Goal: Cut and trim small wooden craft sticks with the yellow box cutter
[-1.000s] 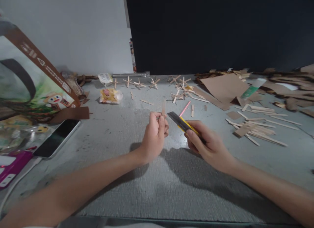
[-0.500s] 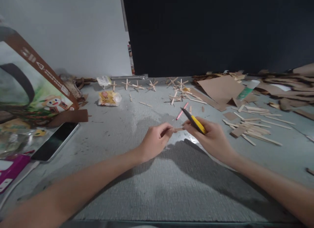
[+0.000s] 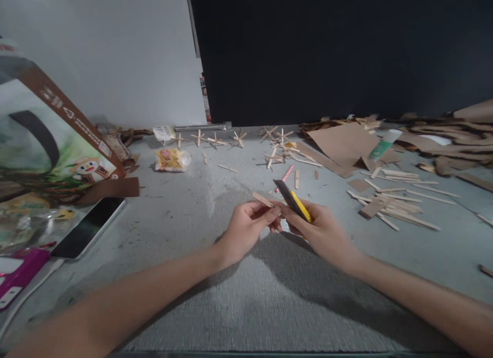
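Observation:
Near the middle of the table, my left hand (image 3: 249,225) pinches a small wooden craft stick (image 3: 262,199), one rounded end of which sticks out up and to the left. My right hand (image 3: 314,227) is closed around a yellow and black utility knife (image 3: 296,203), its dark end pointing up and to the left. The fingertips of both hands meet at the stick's near end, and they hide that end. Just beyond the knife lie a pink pen (image 3: 287,172) and a short flat piece of wood (image 3: 297,179).
Loose craft sticks (image 3: 408,214) are heaped at the right, near cardboard (image 3: 341,142) and a green-and-white glue stick (image 3: 381,146). Star shapes of crossed sticks (image 3: 239,138) line the back. At the left are a phone (image 3: 90,227), a yellow packet (image 3: 172,159) and a large printed bag (image 3: 57,137).
The stick has turned, so its end now points up and left out of my left hand. My hands have come closer together, and the knife has shifted slightly left and down.

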`<control>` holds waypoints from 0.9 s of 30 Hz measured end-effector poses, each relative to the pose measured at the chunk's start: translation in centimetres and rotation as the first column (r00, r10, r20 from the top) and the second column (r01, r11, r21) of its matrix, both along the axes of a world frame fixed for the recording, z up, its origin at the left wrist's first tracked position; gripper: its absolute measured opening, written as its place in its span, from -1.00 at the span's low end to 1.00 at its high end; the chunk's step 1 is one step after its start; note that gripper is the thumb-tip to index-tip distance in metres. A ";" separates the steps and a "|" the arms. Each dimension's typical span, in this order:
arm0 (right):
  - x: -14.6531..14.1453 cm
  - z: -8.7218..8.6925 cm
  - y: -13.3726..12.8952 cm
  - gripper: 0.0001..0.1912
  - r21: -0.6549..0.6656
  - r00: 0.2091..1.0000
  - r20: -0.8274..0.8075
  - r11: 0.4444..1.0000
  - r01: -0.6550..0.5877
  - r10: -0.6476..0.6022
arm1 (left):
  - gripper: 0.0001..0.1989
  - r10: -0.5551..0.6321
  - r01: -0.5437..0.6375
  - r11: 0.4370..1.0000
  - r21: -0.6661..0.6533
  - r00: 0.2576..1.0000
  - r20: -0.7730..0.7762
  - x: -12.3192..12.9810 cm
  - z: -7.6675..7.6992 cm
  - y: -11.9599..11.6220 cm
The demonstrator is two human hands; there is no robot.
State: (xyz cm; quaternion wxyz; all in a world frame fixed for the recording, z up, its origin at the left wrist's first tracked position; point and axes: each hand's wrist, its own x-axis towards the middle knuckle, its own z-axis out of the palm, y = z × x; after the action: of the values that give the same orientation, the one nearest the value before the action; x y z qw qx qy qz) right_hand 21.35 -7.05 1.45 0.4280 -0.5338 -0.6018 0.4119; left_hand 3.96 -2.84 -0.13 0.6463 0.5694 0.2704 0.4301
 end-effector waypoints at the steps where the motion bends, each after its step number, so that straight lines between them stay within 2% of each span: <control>1: -0.1 0.0 0.0 -0.48 0.013 1.000 0.007 1.000 -0.019 0.019 | -0.54 0.021 -0.021 1.000 0.020 1.000 -0.020 0.0 -0.1 0.0; 3: -0.1 0.0 -0.1 -0.49 0.044 0.999 0.045 0.999 -0.030 0.028 | -0.53 0.062 -0.060 0.997 0.054 0.997 -0.041 -0.1 -0.3 0.1; 9: 0.8 -1.0 0.2 -0.59 0.163 0.990 0.123 0.986 0.041 -0.062 | -0.62 0.132 -0.117 0.984 0.131 0.984 -0.118 -0.7 -0.2 0.5; 11: 1.4 -1.0 0.3 -0.61 0.190 0.987 0.149 0.981 0.034 -0.063 | -0.66 0.161 -0.130 0.974 0.186 0.973 -0.163 -0.8 -0.2 0.6; 13: 2.2 -0.6 0.5 -0.67 0.263 0.966 0.251 0.965 -0.013 -0.055 | -0.68 0.170 -0.103 0.958 0.268 0.956 -0.240 -1.0 -0.4 0.9; 16: 3.6 0.4 0.9 -0.77 0.379 0.875 0.482 0.910 -0.167 -0.040 | -0.50 0.151 0.014 0.937 0.349 0.884 -0.442 -1.4 -0.8 1.7; 18: 4.5 0.9 1.2 -0.77 0.390 0.792 0.610 0.873 -0.294 -0.006 | -0.44 0.141 0.096 0.929 0.356 0.801 -0.583 -1.7 -1.0 2.2; 20: 5.1 1.1 1.5 -0.74 0.354 0.706 0.707 0.851 -0.388 0.028 | -0.46 0.181 0.153 0.900 0.408 0.720 -0.670 -2.0 -1.2 2.6; 24: 5.6 1.2 2.2 -0.70 0.247 0.568 0.820 0.853 -0.459 0.068 | -0.51 0.307 0.256 0.798 0.546 0.606 -0.733 -2.4 -1.0 3.0; 27: 5.8 1.2 3.1 -0.68 0.208 0.490 0.868 0.837 -0.506 0.081 | -0.60 0.298 0.320 0.772 0.549 0.582 -0.757 -2.8 -0.7 3.5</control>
State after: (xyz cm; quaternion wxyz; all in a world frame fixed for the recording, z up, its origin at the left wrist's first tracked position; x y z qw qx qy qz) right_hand 27.10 -3.96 2.66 0.1194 -0.4376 -0.8907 0.0307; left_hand 1.16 0.61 -0.80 0.2187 0.8852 0.3688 0.1804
